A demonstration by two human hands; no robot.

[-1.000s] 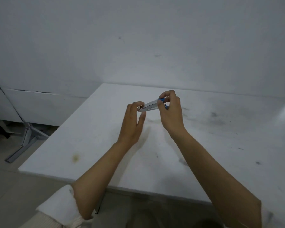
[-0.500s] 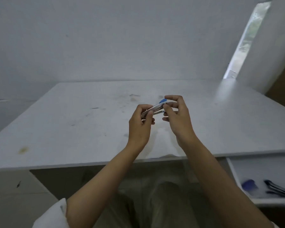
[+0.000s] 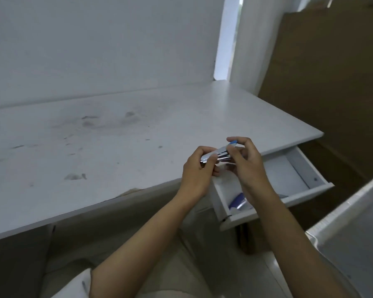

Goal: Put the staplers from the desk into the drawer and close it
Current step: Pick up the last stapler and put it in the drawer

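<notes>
Hands share one grip: left hand (image 3: 197, 168) and right hand (image 3: 249, 166) pinch opposite ends of a silver-blue stapler (image 3: 219, 153) above the surface (image 3: 116, 136) edge; open drawer (image 3: 310, 191) lies right, nearer the right hand.

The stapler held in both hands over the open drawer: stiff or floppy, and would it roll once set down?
The stapler looks like rigid metal and plastic, so probably stiff, though its hinged top may swing open. The left hand and right hand pinch it by the fingertips, suggesting it is light. Its long, flat shape should lie still in the drawer rather than roll.
</notes>
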